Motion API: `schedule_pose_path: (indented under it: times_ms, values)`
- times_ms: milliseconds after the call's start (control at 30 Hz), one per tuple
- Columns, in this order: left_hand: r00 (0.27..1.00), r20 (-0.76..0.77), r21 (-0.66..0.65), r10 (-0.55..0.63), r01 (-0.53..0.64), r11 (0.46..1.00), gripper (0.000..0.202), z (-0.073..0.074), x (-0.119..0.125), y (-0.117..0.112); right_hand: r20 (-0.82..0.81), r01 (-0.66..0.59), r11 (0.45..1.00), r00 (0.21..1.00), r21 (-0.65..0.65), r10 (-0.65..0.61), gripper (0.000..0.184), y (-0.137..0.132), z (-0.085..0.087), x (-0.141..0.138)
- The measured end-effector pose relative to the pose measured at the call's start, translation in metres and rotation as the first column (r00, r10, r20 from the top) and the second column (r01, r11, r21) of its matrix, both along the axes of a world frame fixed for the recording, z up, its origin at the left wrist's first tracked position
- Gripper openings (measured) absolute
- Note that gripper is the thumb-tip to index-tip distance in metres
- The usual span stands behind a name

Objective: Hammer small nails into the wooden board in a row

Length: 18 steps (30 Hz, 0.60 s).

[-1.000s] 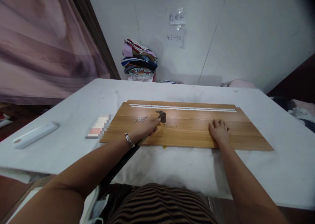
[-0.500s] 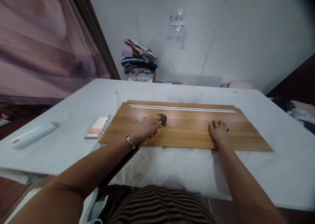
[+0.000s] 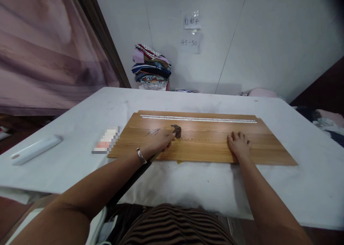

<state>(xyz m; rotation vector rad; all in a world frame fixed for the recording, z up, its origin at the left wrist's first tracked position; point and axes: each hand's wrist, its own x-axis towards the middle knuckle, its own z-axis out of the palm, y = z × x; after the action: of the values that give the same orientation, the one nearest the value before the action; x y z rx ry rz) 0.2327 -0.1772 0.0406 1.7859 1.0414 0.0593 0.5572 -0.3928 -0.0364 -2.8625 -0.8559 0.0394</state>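
Observation:
My left hand point(image 3: 160, 144) is closed round the hammer point(image 3: 177, 131), close behind its dark head. The handle runs back under my forearm. The hammer head is over the wooden board point(image 3: 204, 153), at the left end of a row of small dark nail heads point(image 3: 195, 140); whether it touches the wood I cannot tell. My right hand point(image 3: 239, 144) lies flat on the board to the right of that row, fingers spread, holding nothing. Several loose nails point(image 3: 153, 131) lie on the board to the left of the hammer.
Two white measuring strips point(image 3: 199, 119) run along the board's far side. The board lies on a white-covered table point(image 3: 188, 187). Left of it are a blurred-out flat object point(image 3: 106, 140) and a long white plastic piece point(image 3: 36, 150). Folded clothes point(image 3: 152, 67) are stacked by the wall.
Almost nothing differs. The whole view has shifted very slightly; the hammer stays in my left hand and my right hand stays flat on the board.

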Motion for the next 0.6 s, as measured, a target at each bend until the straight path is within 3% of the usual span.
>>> schedule_pose_path:
  times_ms: [200,367,600]
  values:
    - [1.000,-0.015,-0.022,0.014,-0.015,1.000,0.043,0.012,0.001,-0.007,0.007,0.000,1.000,1.000,-0.003,0.000,0.060,-0.001,0.000,0.000]
    - [0.999,0.037,0.013,-0.021,0.020,1.000,0.049,0.026,-0.001,-0.008,0.007,-0.001,1.000,1.000,0.001,0.001,0.061,0.000,-0.002,0.001]
    - [0.999,0.028,0.004,-0.032,0.032,0.999,0.051,0.015,-0.003,-0.002,-0.014,0.006,1.000,1.000,-0.003,-0.006,0.059,0.000,0.003,-0.003]
